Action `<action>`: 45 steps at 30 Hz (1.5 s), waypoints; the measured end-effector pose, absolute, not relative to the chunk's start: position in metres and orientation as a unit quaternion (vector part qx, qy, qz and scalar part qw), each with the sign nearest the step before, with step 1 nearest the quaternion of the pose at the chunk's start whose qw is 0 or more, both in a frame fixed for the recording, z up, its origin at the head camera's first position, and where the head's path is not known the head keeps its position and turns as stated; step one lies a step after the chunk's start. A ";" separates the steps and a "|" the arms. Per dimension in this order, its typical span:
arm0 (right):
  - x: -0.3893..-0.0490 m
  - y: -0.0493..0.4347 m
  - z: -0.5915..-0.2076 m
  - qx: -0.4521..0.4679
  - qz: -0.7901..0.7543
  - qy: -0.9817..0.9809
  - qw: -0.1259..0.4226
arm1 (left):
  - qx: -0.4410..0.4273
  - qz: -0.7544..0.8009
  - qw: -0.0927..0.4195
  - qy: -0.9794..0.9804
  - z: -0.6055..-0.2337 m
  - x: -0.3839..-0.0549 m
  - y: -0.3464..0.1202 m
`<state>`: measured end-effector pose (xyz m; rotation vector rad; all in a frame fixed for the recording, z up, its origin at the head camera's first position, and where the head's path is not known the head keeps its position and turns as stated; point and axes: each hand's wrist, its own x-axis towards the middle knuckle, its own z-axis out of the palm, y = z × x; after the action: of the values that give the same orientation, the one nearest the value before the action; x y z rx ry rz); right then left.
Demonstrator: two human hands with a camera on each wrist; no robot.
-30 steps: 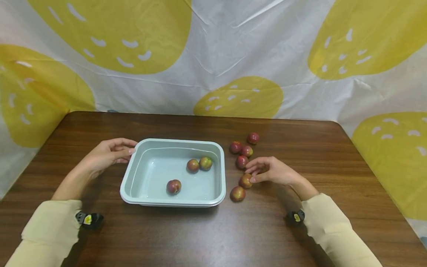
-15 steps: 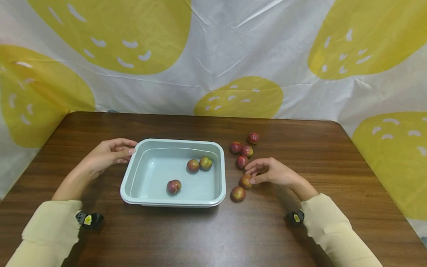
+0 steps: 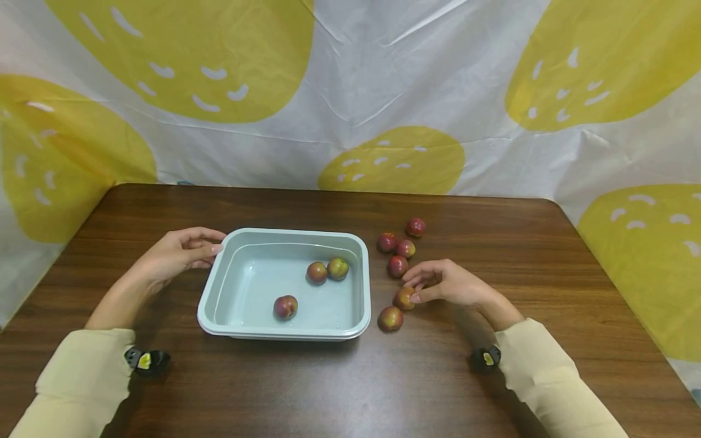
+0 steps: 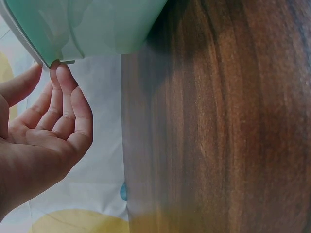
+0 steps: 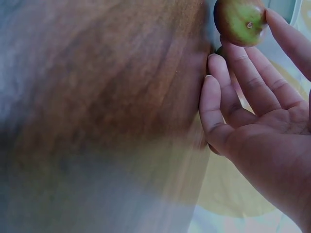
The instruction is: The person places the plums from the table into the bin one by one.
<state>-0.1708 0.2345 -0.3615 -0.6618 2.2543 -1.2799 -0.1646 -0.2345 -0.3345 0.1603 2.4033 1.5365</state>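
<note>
A pale blue-green plastic basin (image 3: 285,333) stands left of the middle of the table, with 3 plums inside, one of them a greenish plum (image 3: 337,268). At its left end my left hand (image 3: 171,257) pinches the rim; in the left wrist view the thumb and fingertips meet the basin's edge (image 4: 97,29). To the right of the basin my right hand (image 3: 449,283) holds a red-green plum (image 3: 403,298) between thumb and fingers. That plum (image 5: 240,22) shows its green stem end in the right wrist view. Close in front of it lies another plum (image 3: 390,319).
Several dark red plums lie beyond the right hand, among them a nearer plum (image 3: 397,266) and the farthest plum (image 3: 415,227). Everything stands on a brown wooden table (image 3: 306,395). A white curtain (image 3: 356,79) with yellow shapes hangs behind the table's back edge.
</note>
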 end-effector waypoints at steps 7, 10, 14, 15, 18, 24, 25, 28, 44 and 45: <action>-0.171 0.237 -0.356 -0.225 -0.469 0.824 0.224 | 0.054 0.532 0.143 0.833 -0.335 -0.164 -0.235; -0.172 0.238 -0.352 -0.220 -0.462 0.831 0.219 | 0.055 0.534 0.143 0.832 -0.336 -0.165 -0.235; -0.174 0.239 -0.347 -0.226 -0.460 0.833 0.210 | 0.058 0.537 0.141 0.830 -0.336 -0.165 -0.235; -0.175 0.239 -0.346 -0.227 -0.461 0.832 0.209 | 0.058 0.537 0.141 0.830 -0.336 -0.165 -0.235; -0.178 0.239 -0.341 -0.229 -0.459 0.834 0.204 | 0.057 0.535 0.141 0.831 -0.336 -0.165 -0.236; -0.183 0.236 -0.329 -0.226 -0.466 0.835 0.189 | 0.056 0.533 0.144 0.832 -0.334 -0.165 -0.236; -0.184 0.235 -0.327 -0.225 -0.467 0.835 0.186 | 0.055 0.533 0.144 0.832 -0.334 -0.165 -0.236; -0.186 0.232 -0.319 -0.226 -0.465 0.838 0.176 | 0.055 0.530 0.144 0.834 -0.334 -0.165 -0.236; -0.197 0.217 -0.286 -0.230 -0.451 0.848 0.156 | 0.055 0.522 0.144 0.839 -0.331 -0.164 -0.234; -0.198 0.216 -0.284 -0.228 -0.452 0.848 0.157 | 0.055 0.523 0.144 0.838 -0.331 -0.163 -0.234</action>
<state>-0.1977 0.2163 -0.2843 -0.6522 2.4273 -1.2932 -0.1635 -0.2341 -0.3315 0.1586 2.4161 1.5082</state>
